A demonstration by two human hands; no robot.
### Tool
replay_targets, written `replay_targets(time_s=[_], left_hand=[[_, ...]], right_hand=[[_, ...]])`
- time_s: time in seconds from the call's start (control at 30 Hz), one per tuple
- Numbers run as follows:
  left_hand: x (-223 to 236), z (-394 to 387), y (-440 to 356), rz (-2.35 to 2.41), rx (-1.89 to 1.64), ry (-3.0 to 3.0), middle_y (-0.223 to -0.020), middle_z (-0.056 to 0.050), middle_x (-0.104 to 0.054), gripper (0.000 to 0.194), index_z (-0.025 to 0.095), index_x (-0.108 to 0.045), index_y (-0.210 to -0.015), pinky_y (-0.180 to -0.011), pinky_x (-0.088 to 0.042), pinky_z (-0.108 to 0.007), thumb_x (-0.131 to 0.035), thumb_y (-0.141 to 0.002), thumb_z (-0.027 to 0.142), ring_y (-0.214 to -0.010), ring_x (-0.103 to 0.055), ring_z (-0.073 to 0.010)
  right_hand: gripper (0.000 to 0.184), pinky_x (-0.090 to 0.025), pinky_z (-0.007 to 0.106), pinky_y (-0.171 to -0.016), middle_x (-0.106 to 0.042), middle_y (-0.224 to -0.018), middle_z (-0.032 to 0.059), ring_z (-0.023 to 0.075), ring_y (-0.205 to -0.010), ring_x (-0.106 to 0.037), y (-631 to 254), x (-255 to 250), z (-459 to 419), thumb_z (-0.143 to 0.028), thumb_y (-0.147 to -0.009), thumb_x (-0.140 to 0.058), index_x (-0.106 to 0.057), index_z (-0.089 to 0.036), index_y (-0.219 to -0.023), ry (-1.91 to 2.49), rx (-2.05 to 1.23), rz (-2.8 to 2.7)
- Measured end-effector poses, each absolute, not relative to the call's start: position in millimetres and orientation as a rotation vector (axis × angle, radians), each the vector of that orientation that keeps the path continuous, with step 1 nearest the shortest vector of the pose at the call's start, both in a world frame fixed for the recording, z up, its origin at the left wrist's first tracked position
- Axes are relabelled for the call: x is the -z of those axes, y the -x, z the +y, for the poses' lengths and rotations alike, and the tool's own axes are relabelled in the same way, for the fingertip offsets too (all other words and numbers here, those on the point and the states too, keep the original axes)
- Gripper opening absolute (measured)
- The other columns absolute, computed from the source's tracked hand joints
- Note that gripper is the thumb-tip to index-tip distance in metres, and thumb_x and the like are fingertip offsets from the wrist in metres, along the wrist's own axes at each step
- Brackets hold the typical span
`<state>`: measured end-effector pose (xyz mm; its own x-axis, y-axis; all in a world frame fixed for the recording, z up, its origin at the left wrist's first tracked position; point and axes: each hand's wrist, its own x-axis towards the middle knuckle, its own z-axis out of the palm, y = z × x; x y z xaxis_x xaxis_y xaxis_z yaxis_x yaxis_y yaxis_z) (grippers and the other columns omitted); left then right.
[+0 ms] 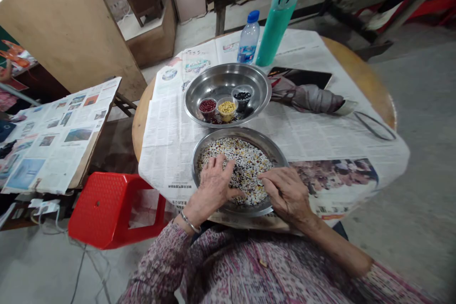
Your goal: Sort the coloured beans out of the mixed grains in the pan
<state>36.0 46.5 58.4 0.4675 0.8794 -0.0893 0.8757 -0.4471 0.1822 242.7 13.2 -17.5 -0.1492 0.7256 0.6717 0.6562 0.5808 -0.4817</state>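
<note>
A steel basin (pixel 276 148) holds a spread of white rice mixed with red, yellow and black beans (pixel 245 164). My left hand (pixel 214 185) lies over the left part of the mix, fingers spread and touching it. At the basin's right side, my right hand (pixel 289 195) has its thumb and fingers drawn together over the mix; anything between the fingertips is hidden. Just beyond, a second steel basin (pixel 199 80) holds three clear cups: one of red beans (pixel 207 106), one of yellow beans (pixel 227 108) and one of black beans (pixel 242 97). A few loose beans lie beside them.
Newspaper (pixel 160 137) covers the round table. A water bottle (pixel 248 38), a green flask (pixel 280 23), a dark phone (pixel 302 77) and a folded umbrella (pixel 306 96) stand or lie beyond the basins. A red stool (pixel 103 209) is at left, near another newspaper-covered table (pixel 64 133).
</note>
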Motion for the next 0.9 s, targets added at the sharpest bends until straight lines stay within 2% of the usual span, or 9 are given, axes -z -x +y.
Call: replay_targets(time_s=[0.07,0.17,0.23,0.3,0.43,0.63,0.77,0.83,0.9], left_hand=[[-54,47,-47,1.450,-0.028,-2.496,-0.143,-0.013,-0.046,0.070,0.021,-0.046,-0.139,-0.099,-0.052,-0.046,-0.080,-0.082,0.043,-0.125,-0.048,-0.0328],[-50,51,-61,1.358,-0.018,-2.458,-0.130,-0.011,-0.053,0.030,0.020,-0.056,-0.126,-0.098,-0.052,-0.040,-0.061,-0.097,0.023,-0.117,-0.052,-0.0265],[-49,53,-68,1.277,-0.032,-2.445,-0.117,-0.009,-0.058,0.020,0.018,-0.060,-0.113,-0.099,-0.051,-0.036,-0.046,-0.100,0.012,-0.110,-0.056,-0.0219],[-48,54,-70,1.212,-0.045,-2.424,-0.108,-0.007,-0.060,0.023,0.017,-0.061,-0.106,-0.098,-0.051,-0.034,-0.041,-0.100,0.008,-0.105,-0.059,-0.0198],[-53,47,-61,1.135,0.024,-2.394,-0.104,-0.006,-0.062,0.019,0.018,-0.061,-0.103,-0.096,-0.052,-0.032,-0.044,-0.100,0.011,-0.103,-0.061,-0.0190],[-71,30,-25,1.346,0.238,-2.430,-0.113,-0.007,-0.061,0.022,0.018,-0.060,-0.106,-0.095,-0.052,-0.033,-0.042,-0.099,0.007,-0.105,-0.058,-0.0201],[-79,31,-16,1.591,0.214,-2.433,-0.126,-0.008,-0.057,0.019,0.020,-0.058,-0.112,-0.094,-0.054,-0.037,-0.051,-0.097,0.011,-0.113,-0.054,-0.0237],[-80,35,-21,1.606,0.165,-2.440,-0.137,-0.010,-0.051,0.033,0.022,-0.055,-0.124,-0.095,-0.055,-0.042,-0.066,-0.093,0.021,-0.120,-0.050,-0.0282],[-77,38,-31,1.548,0.147,-2.419,-0.145,-0.012,-0.045,0.063,0.025,-0.048,-0.137,-0.094,-0.056,-0.047,-0.080,-0.083,0.031,-0.126,-0.047,-0.0332]], right_hand=[[0.014,-0.046,0.039,-0.081,-0.070,-0.085,0.0034,0.0219,-0.084,-0.063,-242,17,14,-0.009,-0.092,-0.057,-0.063,-0.022,-0.095,1.118,-0.087,-1.856],[0.014,-0.045,0.039,-0.081,-0.070,-0.085,0.0033,0.0217,-0.084,-0.062,-242,17,14,-0.010,-0.093,-0.056,-0.063,-0.022,-0.095,1.126,-0.087,-1.851],[0.014,-0.045,0.038,-0.080,-0.070,-0.084,0.0029,0.0213,-0.082,-0.062,-242,17,14,-0.011,-0.093,-0.056,-0.063,-0.023,-0.094,1.129,-0.087,-1.844],[0.014,-0.045,0.038,-0.080,-0.070,-0.084,0.0025,0.0210,-0.081,-0.062,-242,17,14,-0.011,-0.093,-0.056,-0.063,-0.023,-0.093,1.131,-0.092,-1.837],[0.014,-0.045,0.038,-0.080,-0.070,-0.083,0.0023,0.0208,-0.081,-0.062,-240,15,14,-0.011,-0.093,-0.055,-0.063,-0.023,-0.092,1.134,-0.109,-1.831],[0.014,-0.045,0.038,-0.081,-0.070,-0.083,0.0024,0.0209,-0.083,-0.062,-240,14,14,-0.011,-0.094,-0.055,-0.063,-0.023,-0.092,1.142,-0.124,-1.827],[0.014,-0.045,0.039,-0.081,-0.070,-0.083,0.0025,0.0211,-0.083,-0.062,-240,14,13,-0.012,-0.093,-0.055,-0.064,-0.023,-0.090,1.155,-0.142,-1.807],[0.015,-0.045,0.039,-0.081,-0.071,-0.082,0.0023,0.0211,-0.083,-0.062,-240,14,13,-0.013,-0.093,-0.055,-0.065,-0.024,-0.090,1.167,-0.149,-1.803],[0.015,-0.045,0.039,-0.081,-0.071,-0.082,0.0020,0.0213,-0.083,-0.062,-240,14,13,-0.014,-0.093,-0.055,-0.066,-0.024,-0.089,1.180,-0.157,-1.800]])
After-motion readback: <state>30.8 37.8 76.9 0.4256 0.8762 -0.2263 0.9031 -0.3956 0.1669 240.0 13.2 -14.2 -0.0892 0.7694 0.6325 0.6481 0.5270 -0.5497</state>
